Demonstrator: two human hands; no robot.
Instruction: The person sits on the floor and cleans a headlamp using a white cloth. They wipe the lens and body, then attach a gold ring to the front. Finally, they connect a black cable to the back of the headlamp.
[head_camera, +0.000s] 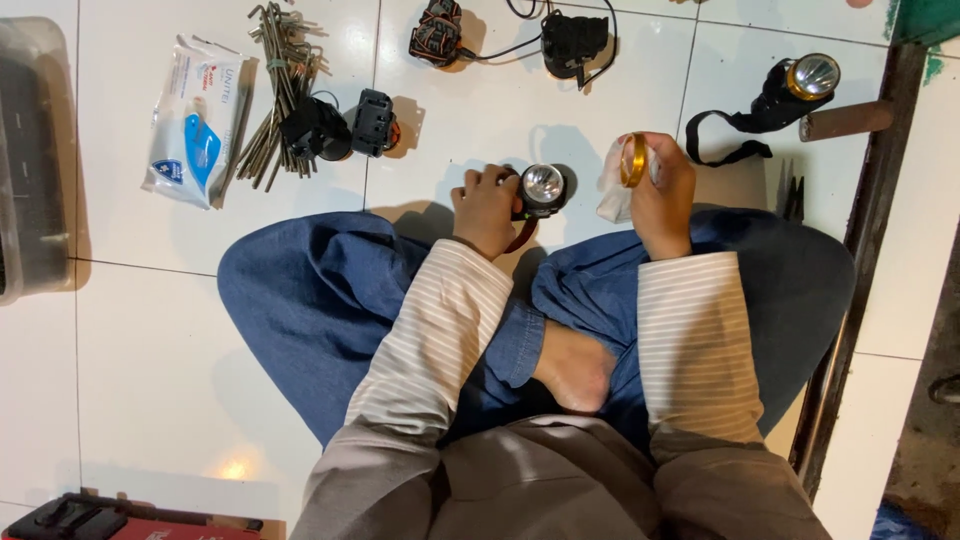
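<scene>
I sit cross-legged on a white tiled floor (130, 330). My left hand (486, 206) grips a small black headlamp (541, 189) whose round silver reflector faces up. My right hand (662, 190) holds a gold-coloured ring (633, 160) together with a crumpled white cloth or wipe (613, 190). The two hands are a short gap apart, above my knees in blue trousers.
On the floor beyond lie a black torch with a gold head and a strap (790, 92), two black lamp parts (340, 125), a bundle of metal rods (280, 80), a wipes packet (193, 125), wired lamp bodies (575, 40), pliers (792, 195), a dark tray (30, 160) and a red toolbox (120, 520).
</scene>
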